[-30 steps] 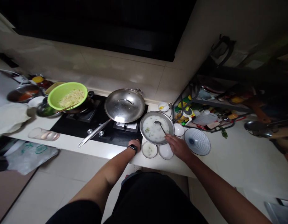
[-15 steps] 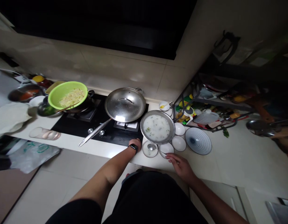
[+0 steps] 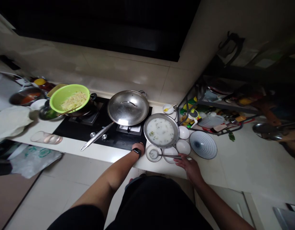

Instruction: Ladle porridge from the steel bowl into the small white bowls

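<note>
Right hand (image 3: pixel 189 167) is gripping the light, slippery spoon (image 3: pixel 170 156) by its thin handle end, head lying in a small bowl (image 3: pixel 148 158) at the worktop (image 3: pixel 109 156) edge (left hand (image 3: pixel 138 148) resting there, grip hidden)

On the black gas hob (image 3: pixel 70 135), a lidded steel wok (image 3: pixel 128 108) is sitting beside a green plastic bowl (image 3: pixel 69 98) of shredded food.

No text can be read clearly, tiny letters on the black gas hob (image 3: pixel 103 127) too small, green print on the plastic bag (image 3: pixel 39 156) blurred
</note>
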Motion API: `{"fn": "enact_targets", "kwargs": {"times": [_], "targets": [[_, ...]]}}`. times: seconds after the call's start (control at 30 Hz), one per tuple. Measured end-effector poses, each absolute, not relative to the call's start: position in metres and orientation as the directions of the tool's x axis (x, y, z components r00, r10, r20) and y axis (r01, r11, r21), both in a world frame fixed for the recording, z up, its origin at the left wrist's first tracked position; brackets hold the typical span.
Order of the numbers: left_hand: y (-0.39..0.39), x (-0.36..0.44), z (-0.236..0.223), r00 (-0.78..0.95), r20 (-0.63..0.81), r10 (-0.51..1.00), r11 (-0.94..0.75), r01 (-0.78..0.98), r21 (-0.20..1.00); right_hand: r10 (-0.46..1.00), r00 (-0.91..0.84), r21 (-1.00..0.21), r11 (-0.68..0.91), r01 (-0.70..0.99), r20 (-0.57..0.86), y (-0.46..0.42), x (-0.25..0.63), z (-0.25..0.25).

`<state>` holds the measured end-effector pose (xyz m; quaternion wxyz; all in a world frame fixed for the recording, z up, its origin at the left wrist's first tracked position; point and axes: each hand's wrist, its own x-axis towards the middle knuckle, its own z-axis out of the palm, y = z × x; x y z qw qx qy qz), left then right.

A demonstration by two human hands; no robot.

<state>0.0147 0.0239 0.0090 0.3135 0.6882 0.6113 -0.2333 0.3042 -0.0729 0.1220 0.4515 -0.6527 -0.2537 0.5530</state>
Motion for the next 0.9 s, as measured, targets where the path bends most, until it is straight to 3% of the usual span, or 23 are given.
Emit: {"fn": "enact_targets", "kwargs": {"times": [0.33,0.47,0.57,0.63,0.7,0.8,0.9], "targets": [[0.024,0.016,0.015,0.148,-0.711,0.688,-0.100,0.989,0.109,0.852,0.336,-0.913,-0.346,-0.216,-0.402,-0.031,0.323,0.151],[0.024,0.016,0.018,0.133,-0.714,0.688,-0.097,0.991,0.092,0.885,0.357,-0.954,-0.287,-0.088,-0.299,0.002,0.323,0.149],[0.024,0.017,0.019,0.124,-0.714,0.689,-0.083,0.992,0.092,0.933,0.333,-0.966,-0.201,0.164,-0.137,0.019,0.318,0.145],[0.024,0.017,0.019,0.119,-0.715,0.689,-0.078,0.993,0.091,0.983,0.178,-0.905,-0.045,0.423,0.034,0.023,0.317,0.146],[0.023,0.017,0.019,0.123,-0.717,0.686,-0.083,0.992,0.091,0.982,-0.091,-0.760,0.185,0.623,0.164,0.022,0.316,0.151],[0.023,0.017,0.020,0.143,-0.717,0.682,-0.104,0.990,0.099,0.886,-0.418,-0.529,0.456,0.716,0.199,0.017,0.317,0.155],[0.023,0.017,0.021,0.138,-0.716,0.684,-0.099,0.990,0.096,0.824,-0.545,-0.392,0.558,0.731,0.156,0.013,0.317,0.148]]}}
